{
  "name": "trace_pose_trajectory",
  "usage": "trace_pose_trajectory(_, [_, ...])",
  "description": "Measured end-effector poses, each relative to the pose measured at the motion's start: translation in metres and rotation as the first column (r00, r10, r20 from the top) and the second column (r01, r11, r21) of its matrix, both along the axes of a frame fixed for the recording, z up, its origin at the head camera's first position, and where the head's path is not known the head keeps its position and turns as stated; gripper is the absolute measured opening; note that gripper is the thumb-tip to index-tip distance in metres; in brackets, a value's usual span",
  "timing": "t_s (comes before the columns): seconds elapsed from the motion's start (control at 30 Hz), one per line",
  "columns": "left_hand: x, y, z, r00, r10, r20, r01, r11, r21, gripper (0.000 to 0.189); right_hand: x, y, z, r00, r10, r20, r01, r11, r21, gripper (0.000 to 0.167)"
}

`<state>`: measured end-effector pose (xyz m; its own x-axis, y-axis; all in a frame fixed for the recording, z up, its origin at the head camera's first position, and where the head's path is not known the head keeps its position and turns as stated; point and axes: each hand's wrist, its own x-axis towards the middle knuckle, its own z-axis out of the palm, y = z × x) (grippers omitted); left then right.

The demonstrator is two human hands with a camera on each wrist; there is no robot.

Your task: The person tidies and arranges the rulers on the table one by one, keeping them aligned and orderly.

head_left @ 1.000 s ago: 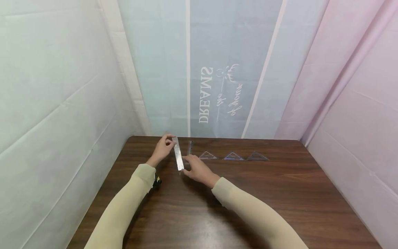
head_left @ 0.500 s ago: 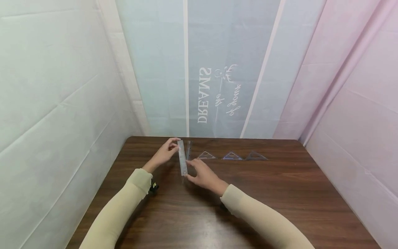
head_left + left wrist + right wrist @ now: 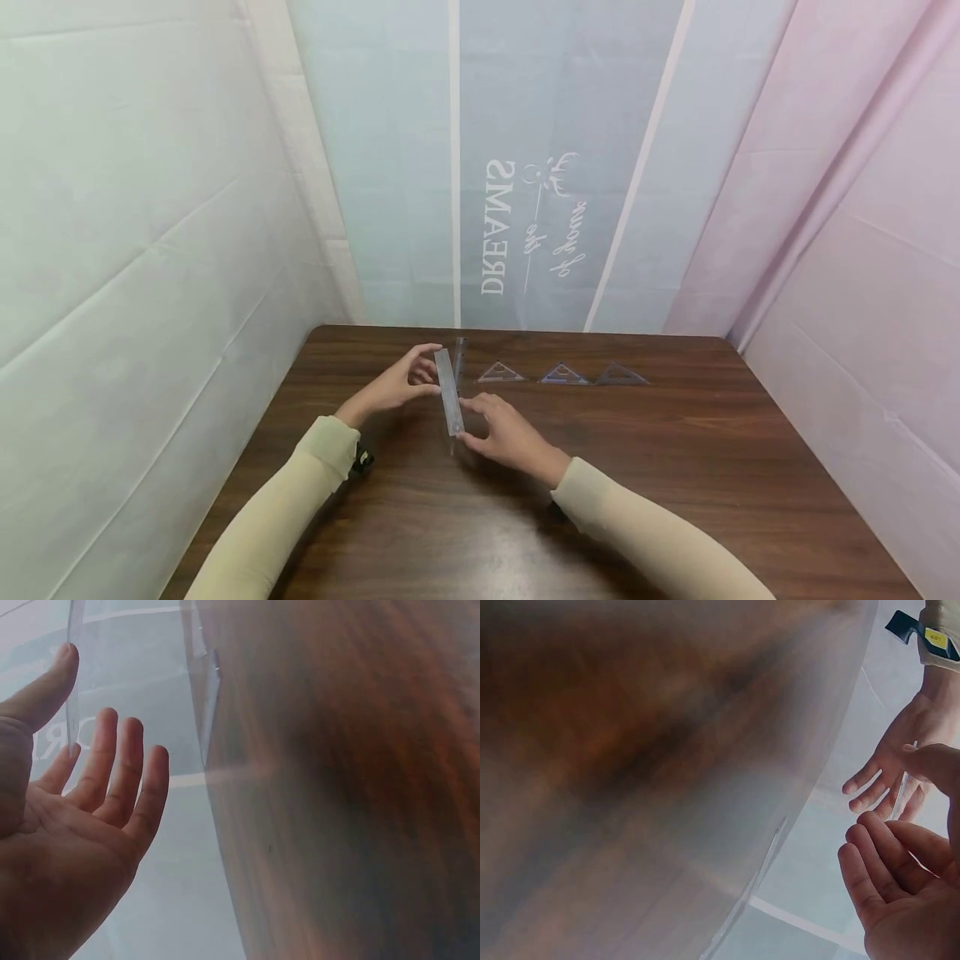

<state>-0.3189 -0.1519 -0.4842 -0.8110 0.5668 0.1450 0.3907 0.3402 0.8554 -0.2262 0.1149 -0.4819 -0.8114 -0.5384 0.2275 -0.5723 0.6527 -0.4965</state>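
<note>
A clear flat ruler [image 3: 449,387] is held above the table, its long side running away from the person. My left hand [image 3: 397,385] holds its far end between thumb and index finger, the other fingers spread apart. In the left wrist view the ruler [image 3: 73,712] appears edge-on between those two fingertips. At the near end my right hand [image 3: 512,435] grips the ruler with thumb and forefinger. The right wrist view shows the ruler [image 3: 902,793] as a thin strip at that thumb. A second clear ruler [image 3: 460,354] lies on the table just behind, partly covered by the held one.
Right of the lying ruler, three clear set squares make a row: a pale one [image 3: 501,373], a blue-tinted one [image 3: 562,375] and a darker one [image 3: 621,376]. The brown wooden table [image 3: 675,483] ends at a hanging cloth [image 3: 405,208] with lettering.
Both hands have carried the ruler to the right and toward the person, up beside the lying ruler. The left hand's fingers have spread more. The lying ruler and set squares have stayed put.
</note>
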Motion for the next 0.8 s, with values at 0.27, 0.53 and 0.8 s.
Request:
trace_pose_trajectory(0.27, [0.015, -0.001, -0.003, 0.999, 0.017, -0.032, -0.019, 0.999, -0.040, 0.078, 0.015, 0.001, -0.005, 0.999, 0.036, -0.008, -0.036, 0.998, -0.047, 0.051])
trace_pose_trajectory(0.53, [0.025, -0.004, -0.006, 1.000, 0.011, -0.023, -0.013, 0.994, -0.105, 0.077, 0.029, -0.002, -0.008, 1.000, 0.018, 0.012, -0.018, 0.999, -0.029, 0.046])
trace_pose_trajectory(0.8, [0.034, -0.009, -0.007, 1.000, -0.010, -0.018, 0.007, 0.987, -0.162, 0.075, 0.046, -0.009, -0.007, 1.000, 0.018, 0.021, -0.018, 1.000, -0.019, 0.044])
